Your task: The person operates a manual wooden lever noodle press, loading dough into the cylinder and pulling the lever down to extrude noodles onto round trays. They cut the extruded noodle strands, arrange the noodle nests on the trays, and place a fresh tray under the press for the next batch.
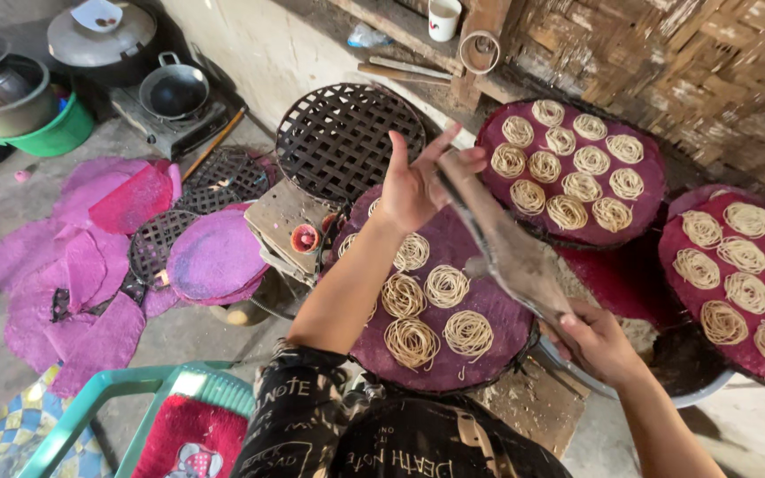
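Head view: a long, flat, grey-crusted spatula point(506, 252) is held slanted over the near round maroon tray point(489, 332) of coiled noodle nests, gripped low by the right hand point(599, 341) and pinched at its tip by the left hand point(418, 186). Little bare rim is left beyond the nests.

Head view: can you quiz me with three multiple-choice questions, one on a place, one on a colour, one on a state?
1. Where is the black pan? A on the stove; B on a noodle tray; C on the chair.
2. The cloth under the noodle nests is: A white; B purple; C yellow.
3. The right hand is: A empty; B flat on the floor; C shut on the long grey tool.
Answers: 1 A, it sits on the burner; 2 B, purple shows between nests; 3 C, fingers wrap the tool's end.
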### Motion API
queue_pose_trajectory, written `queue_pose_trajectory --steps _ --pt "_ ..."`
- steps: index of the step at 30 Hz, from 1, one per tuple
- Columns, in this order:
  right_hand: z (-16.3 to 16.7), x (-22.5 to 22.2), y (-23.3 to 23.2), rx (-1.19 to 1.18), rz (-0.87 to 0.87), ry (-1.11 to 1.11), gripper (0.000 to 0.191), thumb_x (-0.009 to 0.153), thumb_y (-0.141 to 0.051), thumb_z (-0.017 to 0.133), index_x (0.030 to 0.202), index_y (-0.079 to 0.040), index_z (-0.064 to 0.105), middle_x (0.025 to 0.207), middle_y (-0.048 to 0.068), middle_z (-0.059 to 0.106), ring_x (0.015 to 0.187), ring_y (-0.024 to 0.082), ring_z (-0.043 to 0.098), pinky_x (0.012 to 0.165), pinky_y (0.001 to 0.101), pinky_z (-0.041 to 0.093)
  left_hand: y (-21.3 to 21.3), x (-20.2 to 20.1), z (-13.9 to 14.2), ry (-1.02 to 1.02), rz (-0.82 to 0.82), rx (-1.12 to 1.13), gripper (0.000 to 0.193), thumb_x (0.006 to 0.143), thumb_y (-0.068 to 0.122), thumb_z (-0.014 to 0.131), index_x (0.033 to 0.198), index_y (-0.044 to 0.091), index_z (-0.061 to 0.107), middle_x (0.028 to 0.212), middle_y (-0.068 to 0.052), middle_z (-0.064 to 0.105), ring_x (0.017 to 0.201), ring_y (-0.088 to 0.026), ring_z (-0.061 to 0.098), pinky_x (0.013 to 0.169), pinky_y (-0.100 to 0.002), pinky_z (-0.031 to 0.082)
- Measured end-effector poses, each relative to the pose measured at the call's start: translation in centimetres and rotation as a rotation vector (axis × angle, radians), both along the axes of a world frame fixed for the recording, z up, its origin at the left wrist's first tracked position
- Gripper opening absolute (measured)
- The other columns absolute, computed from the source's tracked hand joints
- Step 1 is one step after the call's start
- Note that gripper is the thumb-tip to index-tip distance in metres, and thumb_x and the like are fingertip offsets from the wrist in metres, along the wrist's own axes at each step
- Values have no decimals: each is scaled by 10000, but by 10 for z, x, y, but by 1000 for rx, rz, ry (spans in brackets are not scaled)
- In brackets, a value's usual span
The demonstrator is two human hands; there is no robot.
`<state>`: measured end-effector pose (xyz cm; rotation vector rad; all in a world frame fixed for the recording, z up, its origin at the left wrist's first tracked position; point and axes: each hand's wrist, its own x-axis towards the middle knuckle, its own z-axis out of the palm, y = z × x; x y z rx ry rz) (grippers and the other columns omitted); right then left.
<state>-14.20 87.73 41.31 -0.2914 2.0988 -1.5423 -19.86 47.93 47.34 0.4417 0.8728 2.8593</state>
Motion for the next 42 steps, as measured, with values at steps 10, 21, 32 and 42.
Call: queue_pose_trajectory --steps 10,21,32,42 --pt "43 6 -23 -29 78 373 452 1074 -314 427 888 7 684 698 82 665 584 213 597 528 361 486 101 54 71 571 920 -1823 466 604 145 789 1034 30 650 956 -126 683 934 -300 685 910 -417 543" --pt "194 40 -44 232 -141 1234 225 1009 -184 669 1125 -2 605 1036 65 632 875 138 612 785 280 499 117 88 157 987 447 -1941 156 665 203 758 774 119 683 728 -74 698 724 -301 724 636 -459 576" --pt "158 12 46 336 -119 828 81 888 -104 659 852 -71 594 769 75 628 500 141 529 501 326 400 54 131 91 1102 502 -1913 201 677 183 778 838 88 707 800 -77 708 821 -280 720 974 -474 530" --pt "66 -3 199 246 -346 432 98 1062 -90 506 976 -43 518 921 165 661 522 165 527 349 335 378 25 94 41 993 518 -1179 590 796 303 805 1301 43 647 1405 -203 630 1389 -376 561 1314 -568 283"
